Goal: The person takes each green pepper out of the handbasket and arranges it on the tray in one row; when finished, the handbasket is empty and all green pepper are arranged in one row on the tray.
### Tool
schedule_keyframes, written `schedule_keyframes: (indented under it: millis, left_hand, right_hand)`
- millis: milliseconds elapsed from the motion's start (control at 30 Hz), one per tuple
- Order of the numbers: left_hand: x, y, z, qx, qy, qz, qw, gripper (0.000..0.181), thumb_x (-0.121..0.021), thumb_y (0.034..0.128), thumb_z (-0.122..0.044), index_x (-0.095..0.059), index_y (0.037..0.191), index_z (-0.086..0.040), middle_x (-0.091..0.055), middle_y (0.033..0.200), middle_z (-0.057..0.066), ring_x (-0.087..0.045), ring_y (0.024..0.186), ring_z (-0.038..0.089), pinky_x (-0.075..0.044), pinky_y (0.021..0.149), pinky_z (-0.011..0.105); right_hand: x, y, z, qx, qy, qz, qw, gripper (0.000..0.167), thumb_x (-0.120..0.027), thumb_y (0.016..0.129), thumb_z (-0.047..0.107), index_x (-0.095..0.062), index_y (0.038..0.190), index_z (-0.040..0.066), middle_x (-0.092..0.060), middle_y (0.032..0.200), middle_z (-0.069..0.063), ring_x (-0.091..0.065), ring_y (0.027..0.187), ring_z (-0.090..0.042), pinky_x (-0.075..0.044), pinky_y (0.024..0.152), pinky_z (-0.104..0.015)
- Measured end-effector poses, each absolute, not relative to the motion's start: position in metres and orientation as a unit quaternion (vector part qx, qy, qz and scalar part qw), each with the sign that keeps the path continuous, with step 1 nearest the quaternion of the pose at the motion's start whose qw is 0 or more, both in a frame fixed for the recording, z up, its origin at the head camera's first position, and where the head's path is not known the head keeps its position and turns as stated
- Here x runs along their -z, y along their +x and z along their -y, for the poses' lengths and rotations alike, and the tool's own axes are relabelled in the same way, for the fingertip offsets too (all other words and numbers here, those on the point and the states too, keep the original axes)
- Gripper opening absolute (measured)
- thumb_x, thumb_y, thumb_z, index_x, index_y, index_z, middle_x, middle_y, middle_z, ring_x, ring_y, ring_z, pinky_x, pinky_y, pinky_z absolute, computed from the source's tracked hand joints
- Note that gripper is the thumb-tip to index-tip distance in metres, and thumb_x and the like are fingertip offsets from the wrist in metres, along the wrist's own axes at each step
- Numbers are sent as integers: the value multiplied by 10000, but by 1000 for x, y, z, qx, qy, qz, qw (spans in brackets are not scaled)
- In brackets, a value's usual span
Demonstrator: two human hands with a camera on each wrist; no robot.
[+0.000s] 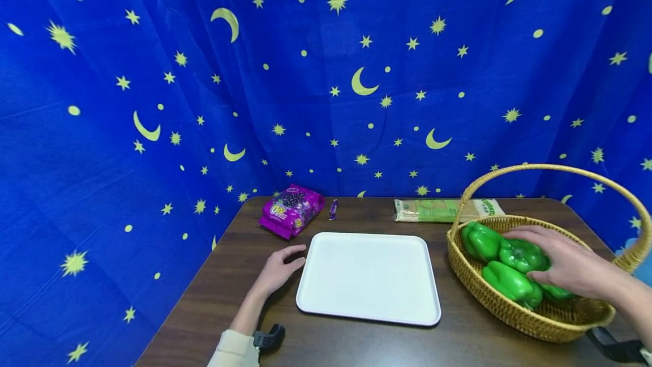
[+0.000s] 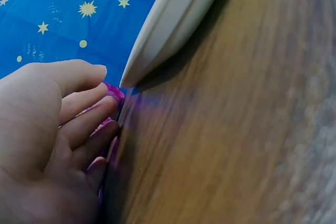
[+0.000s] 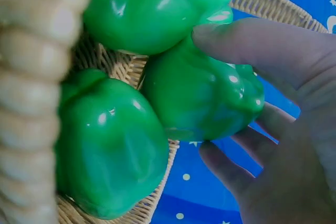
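Observation:
My right hand point(image 1: 573, 262) reaches into the wicker basket point(image 1: 501, 304), thumb and fingers curled round a green bell pepper point(image 1: 523, 255). In the right wrist view the thumb of my right hand point(image 3: 283, 98) lies over the top of that pepper point(image 3: 202, 90), and the fingers go round its far side. Other green peppers point(image 1: 509, 281) lie against it in the basket. My left hand point(image 1: 277, 271) is just left of the white tray point(image 1: 367, 276), fingers loosely bent and holding nothing. The left wrist view shows my left hand point(image 2: 58, 119) beside the tray's rim point(image 2: 168, 24).
A purple snack bag point(image 1: 292, 210) lies behind the left hand, with a small purple wrapped piece point(image 1: 333, 209) to its right. Behind the basket is a flat green and clear packet point(image 1: 433, 210). The basket's tall handle point(image 1: 550, 167) arches over it. A blue star-patterned curtain surrounds the table.

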State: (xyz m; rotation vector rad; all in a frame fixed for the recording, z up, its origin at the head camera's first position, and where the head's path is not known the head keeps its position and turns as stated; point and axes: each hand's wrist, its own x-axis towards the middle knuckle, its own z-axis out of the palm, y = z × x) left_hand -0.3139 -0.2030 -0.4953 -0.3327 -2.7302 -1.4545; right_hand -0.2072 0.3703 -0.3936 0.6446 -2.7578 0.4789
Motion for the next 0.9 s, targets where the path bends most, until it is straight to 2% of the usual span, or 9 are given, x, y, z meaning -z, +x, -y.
schedule_keyframes:
  millis: [133,267,467,700,800,900]
  left_hand:
    - [497,-312,203,428,-123,895,10,319,-616,942,-211,-646,1258,-189,-562,1338,73,-425,1302,315,-302,1072,546]
    - [498,-311,200,417,-132,899,11,307,-621,942,-228,-657,1245,-188,-526,1367,130,-415,1308,334,-304,1065,563]
    - [496,-311,198,417,-123,901,13,310,-639,932,-252,-664,1236,-194,-516,1376,141,-410,1312,338,-291,1069,571]
    - [499,-311,196,415,-112,903,10,311,-650,924,-260,-671,1231,-211,-510,1382,146,-404,1314,348,-290,1073,566]
    - [499,-310,196,417,-103,903,9,307,-647,926,-262,-672,1228,-217,-508,1384,146,-404,1313,352,-286,1073,570]
    - [498,-308,197,418,-103,902,13,307,-646,926,-257,-672,1228,-208,-507,1381,160,-407,1308,366,-285,1067,584]
  right_hand:
    - [396,-208,-371,-153,220,953,139,792,-894,553,130,-558,1270,114,-515,1254,-229,-480,1105,-460,-419,814,-636]
    - [395,-209,-372,-126,208,959,147,767,-899,578,198,-557,1259,115,-555,1197,-212,-528,1055,-435,-453,781,-611]
    - [393,-209,-374,-115,179,968,129,777,-880,631,305,-525,1294,110,-554,1196,-221,-547,1038,-434,-478,740,-615]
    - [394,-208,-375,-97,174,971,134,788,-882,622,347,-531,1285,107,-535,1174,-233,-565,980,-425,-503,676,-560]
    - [393,-208,-373,-99,164,973,129,812,-869,637,406,-519,1298,89,-529,1190,-260,-571,965,-444,-510,636,-540]
    - [390,-207,-371,-106,154,974,129,837,-845,661,480,-510,1311,72,-522,1223,-290,-565,973,-498,-504,632,-579]
